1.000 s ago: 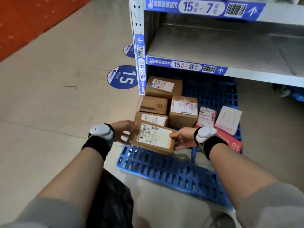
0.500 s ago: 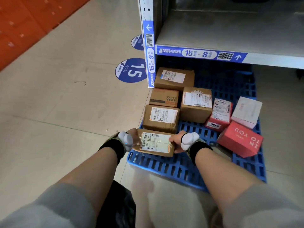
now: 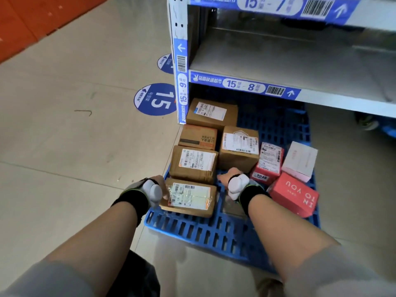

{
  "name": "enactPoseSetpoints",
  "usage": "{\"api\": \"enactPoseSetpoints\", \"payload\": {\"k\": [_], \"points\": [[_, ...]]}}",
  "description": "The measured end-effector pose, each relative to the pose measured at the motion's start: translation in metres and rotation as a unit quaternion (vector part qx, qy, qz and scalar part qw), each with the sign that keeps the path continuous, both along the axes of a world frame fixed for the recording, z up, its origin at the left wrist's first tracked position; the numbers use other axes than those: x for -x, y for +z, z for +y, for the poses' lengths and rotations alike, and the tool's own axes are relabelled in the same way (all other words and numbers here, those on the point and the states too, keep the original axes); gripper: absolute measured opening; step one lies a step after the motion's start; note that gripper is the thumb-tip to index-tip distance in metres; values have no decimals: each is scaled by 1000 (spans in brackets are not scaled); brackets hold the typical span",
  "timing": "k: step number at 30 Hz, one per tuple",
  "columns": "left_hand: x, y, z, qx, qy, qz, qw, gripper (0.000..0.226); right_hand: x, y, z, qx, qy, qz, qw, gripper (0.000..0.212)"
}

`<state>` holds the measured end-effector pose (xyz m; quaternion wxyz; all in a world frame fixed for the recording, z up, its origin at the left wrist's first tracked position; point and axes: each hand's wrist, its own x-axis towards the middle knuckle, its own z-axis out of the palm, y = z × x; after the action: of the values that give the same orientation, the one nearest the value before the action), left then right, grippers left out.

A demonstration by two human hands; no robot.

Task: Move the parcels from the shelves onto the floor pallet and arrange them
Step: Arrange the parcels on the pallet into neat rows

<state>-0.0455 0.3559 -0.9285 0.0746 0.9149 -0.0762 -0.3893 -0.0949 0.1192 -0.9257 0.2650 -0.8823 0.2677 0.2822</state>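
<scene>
Fingers of left hand touch labelled parcel, grip unclear | right hand fingers hidden, off it | parcel on blue pallet, front of brown-box column.

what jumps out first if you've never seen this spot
A blue floor pallet under the shelf holds a neat column of brown parcels, the nearest parcel touched by the left hand. To their right lies a red box printed IN TO YOU. A round blue 15 floor sticker sits left of the shelf post.
</scene>
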Motion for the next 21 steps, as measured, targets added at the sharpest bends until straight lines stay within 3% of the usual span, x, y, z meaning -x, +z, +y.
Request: {"api": "enactPoseSetpoints", "payload": {"k": [3,6,7,11,13,16,21], "points": [[-9,26,-9,2,20,-84,996,20,-31,19,-29,73,-48,-102,991,24],[-18,35,-35,93,24,-175,980,36,-58,38,-46,112,8,-177,978,21],[-18,35,-44,124,18,-183,975,39,-65,42,-50,132,44,-194,971,33],[-16,44,-67,206,-31,-190,960,36,-76,32,-52,166,169,-127,963,108],[-17,50,-77,218,-44,-193,956,36,-75,23,-62,159,211,-88,960,133],[-20,51,-88,205,-56,-194,958,36,-73,10,-82,174,240,-72,952,145],[-24,41,-96,162,-102,-186,964,47,-82,-4,-103,195,245,-66,947,143]]}}
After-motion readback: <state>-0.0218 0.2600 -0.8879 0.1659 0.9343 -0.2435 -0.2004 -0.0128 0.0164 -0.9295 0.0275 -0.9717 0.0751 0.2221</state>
